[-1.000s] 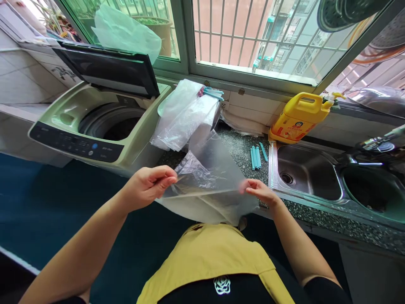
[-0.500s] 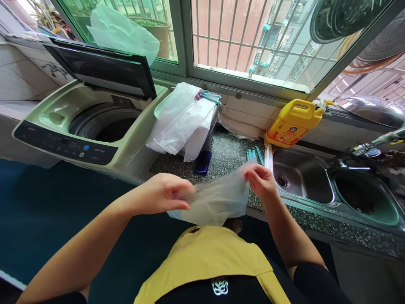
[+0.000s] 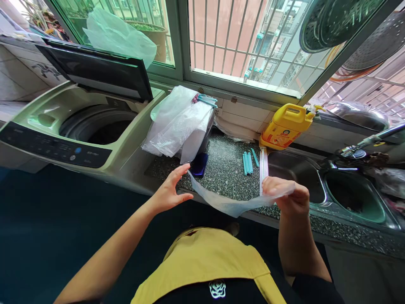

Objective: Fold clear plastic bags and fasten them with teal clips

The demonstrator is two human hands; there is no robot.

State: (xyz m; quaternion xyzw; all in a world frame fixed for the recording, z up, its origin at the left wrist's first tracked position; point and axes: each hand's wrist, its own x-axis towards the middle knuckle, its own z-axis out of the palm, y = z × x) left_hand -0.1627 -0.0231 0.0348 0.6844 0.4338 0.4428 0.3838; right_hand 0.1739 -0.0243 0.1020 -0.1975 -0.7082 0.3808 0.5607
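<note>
A translucent plastic bag is stretched in a sagging strip between my hands, above the counter's front edge. My right hand is closed around its right end, in front of the sink. My left hand has thumb and fingers spread apart, and the bag's left tip lies at its fingertips without a visible grip. Behind the bag on the speckled counter lie several teal sealing clips. A dark blue flat object is just beyond my left fingertips.
A pile of white plastic bags with more teal clips on top stands beside the washing machine, whose lid is raised. A yellow jug stands behind the metal sink. A green basin sits at the right. Barred windows run behind.
The bag went from a wide sheet to a narrow sagging strip. My right hand moved right and nearer with its end; my left hand's fingers spread and point farther forward.
</note>
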